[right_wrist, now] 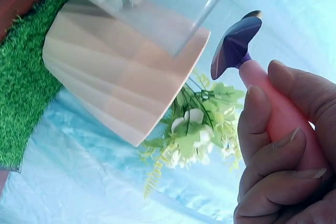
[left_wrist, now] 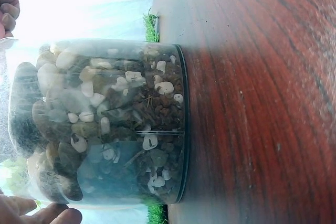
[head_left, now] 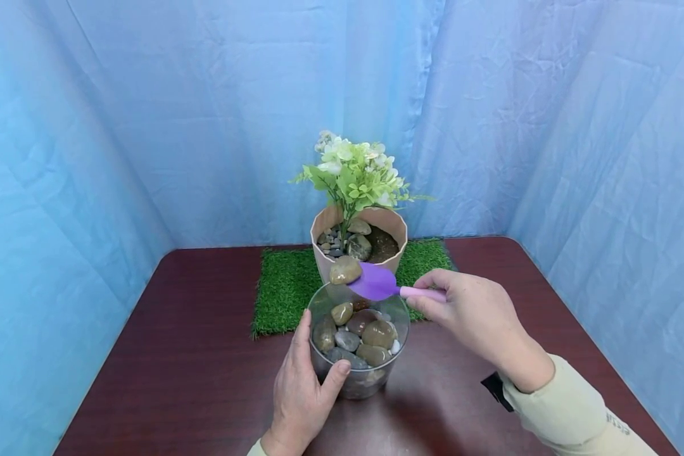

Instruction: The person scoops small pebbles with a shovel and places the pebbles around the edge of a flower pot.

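The right hand [head_left: 479, 313] grips the pink handle of a small shovel [head_left: 374, 282] with a purple blade, held above the clear container. On the blade's left end lies a smooth brown stone [head_left: 345, 270]. In the right wrist view, the hand's [right_wrist: 286, 145] fingers curl round the pink handle [right_wrist: 278, 103]. The left hand [head_left: 303, 386] holds the near left side of the clear container [head_left: 360, 373], thumb at its rim. Larger stones [head_left: 378, 334] fill its upper part; in the left wrist view, small white pebbles [left_wrist: 164, 87] and brown bits show lower down.
Behind the container, a pale pink pot [head_left: 399, 237] on a green grass mat [head_left: 285, 288] holds soil, pebbles, two larger stones and a plant with white flowers [head_left: 356, 168]. Blue curtains [head_left: 234, 126] surround the back and sides of the dark red table [head_left: 194, 354].
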`<state>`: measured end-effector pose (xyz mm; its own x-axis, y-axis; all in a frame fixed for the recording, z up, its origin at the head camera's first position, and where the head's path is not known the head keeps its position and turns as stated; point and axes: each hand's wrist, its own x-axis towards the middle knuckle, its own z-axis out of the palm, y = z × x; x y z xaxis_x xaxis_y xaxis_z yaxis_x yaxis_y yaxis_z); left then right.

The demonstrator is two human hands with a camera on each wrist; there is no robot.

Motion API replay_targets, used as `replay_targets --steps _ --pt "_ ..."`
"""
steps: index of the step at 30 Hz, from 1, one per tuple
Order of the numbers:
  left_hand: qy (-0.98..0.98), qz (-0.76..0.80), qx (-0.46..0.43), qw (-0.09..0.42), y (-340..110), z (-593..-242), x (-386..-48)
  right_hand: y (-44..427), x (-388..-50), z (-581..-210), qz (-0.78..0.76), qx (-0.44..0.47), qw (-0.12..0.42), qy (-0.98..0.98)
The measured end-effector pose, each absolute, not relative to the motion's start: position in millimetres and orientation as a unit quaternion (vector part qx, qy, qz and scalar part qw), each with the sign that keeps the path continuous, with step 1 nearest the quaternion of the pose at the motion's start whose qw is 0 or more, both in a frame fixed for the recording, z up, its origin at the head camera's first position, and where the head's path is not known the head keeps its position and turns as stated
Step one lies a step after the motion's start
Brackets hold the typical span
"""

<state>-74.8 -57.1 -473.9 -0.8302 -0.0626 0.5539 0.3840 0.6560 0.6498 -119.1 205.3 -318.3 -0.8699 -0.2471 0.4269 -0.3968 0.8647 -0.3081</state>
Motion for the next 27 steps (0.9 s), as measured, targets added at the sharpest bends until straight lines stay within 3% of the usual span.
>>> replay_targets --steps 11,27 --pt "-0.869 -0.404 -0.091 0.272 -57.1 -473.9 -74.5 209.8 -141.0 -313.7 0.177 0.151 0.206 -0.951" --pt "-0.869 -0.397 -0.094 0.28 -57.0 -473.4 -74.9 212.3 -168.2 -309.3 0.14 0.107 0.169 -0.97"
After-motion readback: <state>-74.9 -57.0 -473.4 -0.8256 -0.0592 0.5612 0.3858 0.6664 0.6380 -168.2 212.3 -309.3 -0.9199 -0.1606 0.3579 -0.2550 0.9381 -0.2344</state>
